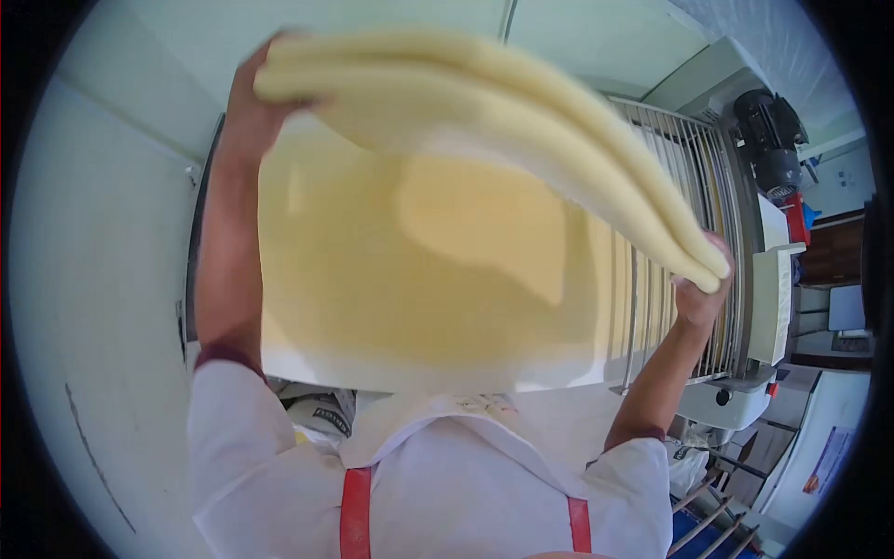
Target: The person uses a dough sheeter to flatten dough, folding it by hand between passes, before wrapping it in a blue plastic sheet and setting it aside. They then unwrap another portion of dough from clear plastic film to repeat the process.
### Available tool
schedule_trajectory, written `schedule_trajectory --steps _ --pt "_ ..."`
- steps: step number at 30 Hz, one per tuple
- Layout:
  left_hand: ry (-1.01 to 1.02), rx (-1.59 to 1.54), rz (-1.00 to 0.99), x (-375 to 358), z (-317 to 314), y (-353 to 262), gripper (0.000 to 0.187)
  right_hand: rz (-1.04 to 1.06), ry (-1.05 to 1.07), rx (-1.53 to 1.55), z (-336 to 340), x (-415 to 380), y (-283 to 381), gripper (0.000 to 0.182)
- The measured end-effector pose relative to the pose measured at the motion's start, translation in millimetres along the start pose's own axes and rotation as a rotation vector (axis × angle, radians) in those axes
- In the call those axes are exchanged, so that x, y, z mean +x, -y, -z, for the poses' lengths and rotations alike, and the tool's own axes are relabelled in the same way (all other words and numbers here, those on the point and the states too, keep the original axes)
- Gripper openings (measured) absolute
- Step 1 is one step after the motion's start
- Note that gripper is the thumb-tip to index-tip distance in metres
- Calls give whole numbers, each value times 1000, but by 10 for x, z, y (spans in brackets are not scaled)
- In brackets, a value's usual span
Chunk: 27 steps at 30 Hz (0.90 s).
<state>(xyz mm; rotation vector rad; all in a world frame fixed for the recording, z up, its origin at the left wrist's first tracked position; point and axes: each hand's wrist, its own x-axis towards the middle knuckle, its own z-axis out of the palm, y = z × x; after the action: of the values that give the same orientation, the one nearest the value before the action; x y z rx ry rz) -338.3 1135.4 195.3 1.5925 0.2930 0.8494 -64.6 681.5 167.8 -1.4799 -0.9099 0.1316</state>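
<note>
A long, thick fold of pale yellow dough (521,121) hangs in the air, bowed between my two hands and blurred by motion. At its left end, my left hand (256,98) is closed around the layers, higher and farther out than the other. My right hand (700,296) grips the right end, lower and over the metal rack. Beneath lies a smooth, flat yellow layer (372,279) that looks like rolled dough, with the raised fold's shadow across it. Whether the fold joins this layer at the back cannot be made out.
Metal bars of a rack (717,196) run along the right side, beside a machine with a black motor (771,140). A wall (112,279) stands close on the left. The white table edge (419,377) is near my chest, with bags (317,410) below it.
</note>
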Motion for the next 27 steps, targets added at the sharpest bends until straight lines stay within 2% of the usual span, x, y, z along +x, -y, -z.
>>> schedule_trajectory --steps 2,3,5,7,8,11,12,13,15,16,18,19,20,23,25,27 --pt "28 62 -76 -809 123 364 36 24 112 -44 75 -171 -428 54" --pt "39 292 22 -1258 107 403 36 -83 126 -22 35 -393 -579 50" --pt "-55 185 238 -2138 -57 887 37 -314 164 16 -92 -886 -829 44" --pt "-94 405 206 -2929 -96 1576 42 -499 257 -76 -129 -1416 -1153 39" --pt "-114 466 233 -3012 -133 1559 43 -377 294 -169 -20 -1708 -1422 35" --pt "-151 610 321 -3212 -275 1317 45 -489 188 -85 -110 -1762 -1154 29" --pt "-137 635 339 -3146 -276 1163 45 -466 322 -252 -52 -1687 -1028 30" --pt "-123 657 349 -3060 -291 1069 45 -400 295 -398 -78 -1588 -925 33" --pt "-24 720 118 -2928 -418 1056 46 -269 227 -692 -282 -1451 -619 39" --pt "28 746 11 -2875 -542 1049 47 -174 243 -772 -593 -1312 -451 46" --pt "339 1040 54 -2590 -1006 916 54 -19 360 -622 -1313 -1223 -534 52" --pt "352 1089 61 -2522 -1114 1016 56 57 526 -705 -1670 -1196 -596 64" --pt "362 1138 70 -2460 -1183 1160 57 49 639 -880 -2050 -1177 -564 71" --pt "360 1250 117 -2394 -1241 1270 59 104 726 -1052 -2510 -1248 -841 71" --pt "357 1271 157 -2534 -1244 1273 59 123 756 -1080 -2525 -1269 -905 69" --pt "349 1270 114 -2474 -1252 1289 59 142 735 -1081 -2513 -1232 -887 68"
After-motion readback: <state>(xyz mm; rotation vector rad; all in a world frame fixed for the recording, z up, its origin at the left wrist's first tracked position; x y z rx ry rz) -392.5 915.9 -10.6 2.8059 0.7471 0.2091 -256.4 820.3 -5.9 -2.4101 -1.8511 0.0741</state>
